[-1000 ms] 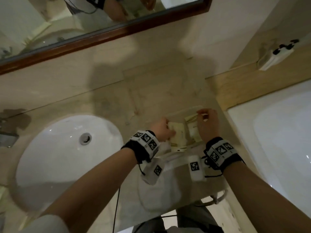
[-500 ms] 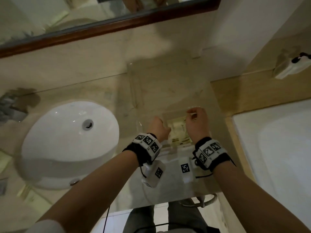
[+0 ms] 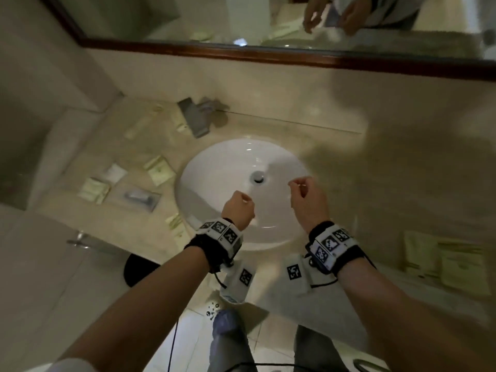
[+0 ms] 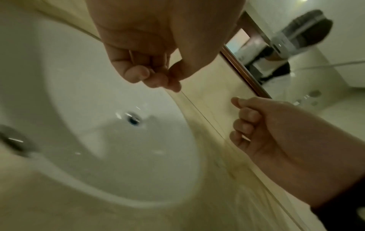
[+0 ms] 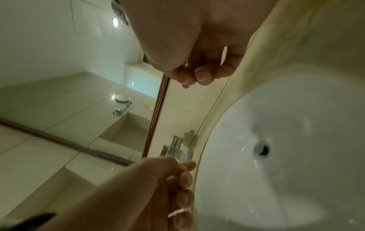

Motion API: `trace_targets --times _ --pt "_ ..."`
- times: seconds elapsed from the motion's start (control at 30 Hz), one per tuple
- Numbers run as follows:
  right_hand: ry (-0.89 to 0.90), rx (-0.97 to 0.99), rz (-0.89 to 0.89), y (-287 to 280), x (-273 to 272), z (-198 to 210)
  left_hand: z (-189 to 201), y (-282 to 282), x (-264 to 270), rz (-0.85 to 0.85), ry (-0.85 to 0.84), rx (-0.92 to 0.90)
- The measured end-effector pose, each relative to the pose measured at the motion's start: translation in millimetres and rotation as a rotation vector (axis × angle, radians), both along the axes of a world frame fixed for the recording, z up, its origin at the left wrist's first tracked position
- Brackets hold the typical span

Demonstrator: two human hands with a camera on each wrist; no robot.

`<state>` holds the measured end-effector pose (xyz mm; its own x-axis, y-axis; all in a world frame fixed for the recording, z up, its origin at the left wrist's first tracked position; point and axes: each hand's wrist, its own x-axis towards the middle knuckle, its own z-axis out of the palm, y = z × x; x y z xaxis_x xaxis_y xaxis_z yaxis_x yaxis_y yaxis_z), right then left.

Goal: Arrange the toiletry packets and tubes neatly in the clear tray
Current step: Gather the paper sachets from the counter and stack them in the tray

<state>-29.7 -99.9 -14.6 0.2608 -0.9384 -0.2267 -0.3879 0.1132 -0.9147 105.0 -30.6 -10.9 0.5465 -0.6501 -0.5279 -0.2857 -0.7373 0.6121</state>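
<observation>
Both hands hover over the white sink (image 3: 214, 167) and hold nothing. My left hand (image 3: 243, 201) has its fingers curled against the thumb (image 4: 158, 78). My right hand (image 3: 299, 186) is curled too (image 5: 195, 76). The clear tray (image 3: 391, 272) lies on the counter at the far right, blurred, with pale yellow packets (image 3: 445, 261) lying flat in it. Loose on the counter left of the sink are a yellow packet (image 3: 160, 170), another yellow one (image 3: 94, 189), a white packet (image 3: 115, 173), a clear pouch with a dark item (image 3: 139, 197) and a pale tube (image 3: 139, 127).
A chrome faucet (image 3: 196, 116) stands behind the sink at the left. A wood-framed mirror (image 3: 268, 53) runs along the back wall. A small yellow packet (image 3: 175, 222) lies at the sink's front left rim. The counter's front edge is just below my wrists.
Both hands have let go of the packets in the tray and moved left over the sink. The view has swung left, so the tray now sits at the right edge.
</observation>
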Motion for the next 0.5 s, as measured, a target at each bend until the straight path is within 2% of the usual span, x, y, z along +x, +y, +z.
trace_targets --times 0.13,0.23,0.33,0.5 --pt "0.036 0.033 0.143 42 93 -2 -17 60 99 0.203 0.008 0.042" --pt "0.073 0.068 0.190 70 162 -12 -37 97 167 0.218 -0.007 0.079" --pt "0.119 0.079 0.164 87 221 -25 -48 118 227 0.217 -0.014 0.101" --pt "0.225 0.131 0.128 95 283 -31 -47 129 305 0.221 -0.047 0.119"
